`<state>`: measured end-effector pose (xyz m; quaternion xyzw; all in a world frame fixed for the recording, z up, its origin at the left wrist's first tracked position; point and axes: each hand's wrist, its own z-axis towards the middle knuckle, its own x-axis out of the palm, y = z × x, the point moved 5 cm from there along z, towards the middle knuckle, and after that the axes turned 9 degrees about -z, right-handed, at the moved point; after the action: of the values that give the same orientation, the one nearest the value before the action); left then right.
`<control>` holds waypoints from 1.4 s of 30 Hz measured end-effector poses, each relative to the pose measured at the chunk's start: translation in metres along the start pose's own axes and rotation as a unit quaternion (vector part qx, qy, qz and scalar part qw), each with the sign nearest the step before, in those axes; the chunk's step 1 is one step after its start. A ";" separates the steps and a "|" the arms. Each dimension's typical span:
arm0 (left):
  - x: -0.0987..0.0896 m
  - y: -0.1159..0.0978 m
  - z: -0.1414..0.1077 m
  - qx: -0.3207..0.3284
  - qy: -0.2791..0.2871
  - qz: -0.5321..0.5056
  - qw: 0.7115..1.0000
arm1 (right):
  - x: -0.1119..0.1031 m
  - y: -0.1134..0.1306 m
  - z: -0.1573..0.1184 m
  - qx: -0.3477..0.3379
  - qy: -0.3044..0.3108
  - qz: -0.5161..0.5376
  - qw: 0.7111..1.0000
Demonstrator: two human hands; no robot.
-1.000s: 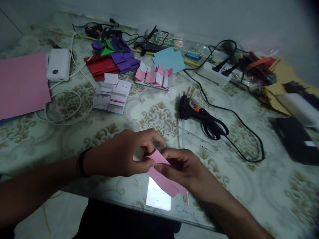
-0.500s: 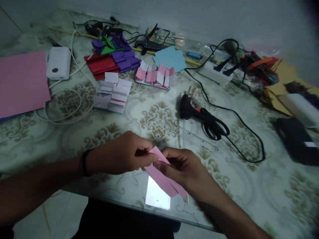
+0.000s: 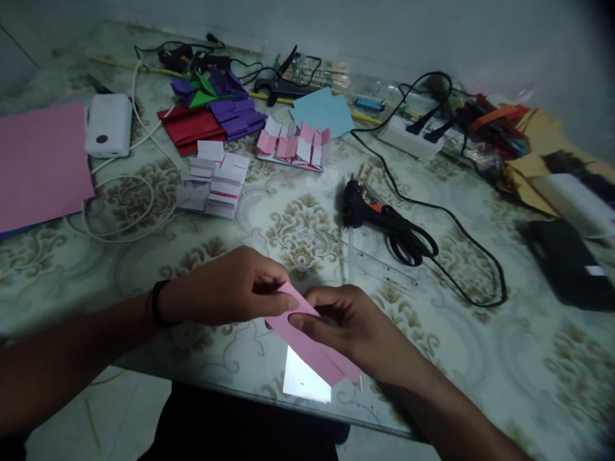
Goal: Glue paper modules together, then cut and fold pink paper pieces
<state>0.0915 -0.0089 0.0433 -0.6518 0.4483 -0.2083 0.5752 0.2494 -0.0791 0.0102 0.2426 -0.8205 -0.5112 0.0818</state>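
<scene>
Between my two hands is a folded strip of pink paper [image 3: 314,349], held slantwise over the front part of the table. My left hand [image 3: 235,285] pinches its upper left end, thumb on top. With thumb above and fingers beneath, my right hand [image 3: 343,323] grips the strip's right edge. Layers show as a crease line toward the strip's lower end. The fingertips under the paper are hidden. Beyond the hands lies a black glue gun [image 3: 353,205] with its cable bundled beside it.
Folded white paper pieces [image 3: 216,182], pink-and-white ones [image 3: 293,144] and purple ones [image 3: 237,118] lie farther back. Pink sheets [image 3: 43,166] and a white power bank [image 3: 109,125] are at left. A power strip [image 3: 410,137] and a black phone-like slab [image 3: 567,262] stand at right.
My left hand has shifted slightly left along the paper's upper end, and more of that end shows. My right thumb has also moved a little left. Both hands keep hold.
</scene>
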 end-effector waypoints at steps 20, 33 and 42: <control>-0.043 -0.006 -0.005 -0.001 -0.088 -0.022 0.996 | -0.032 0.006 -0.007 -0.023 -0.044 -0.044 0.998; -0.057 0.000 -0.007 0.001 -0.156 -0.050 0.986 | -0.062 0.015 -0.014 -0.012 -0.016 -0.022 1.000; -0.036 0.002 0.002 -0.077 0.009 0.030 0.997 | -0.066 0.019 -0.010 -0.098 -0.161 -0.118 0.975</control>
<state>0.0736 0.0219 0.0496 -0.6787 0.4874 -0.1619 0.5249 0.3045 -0.0488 0.0392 0.2426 -0.7346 -0.6274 -0.0890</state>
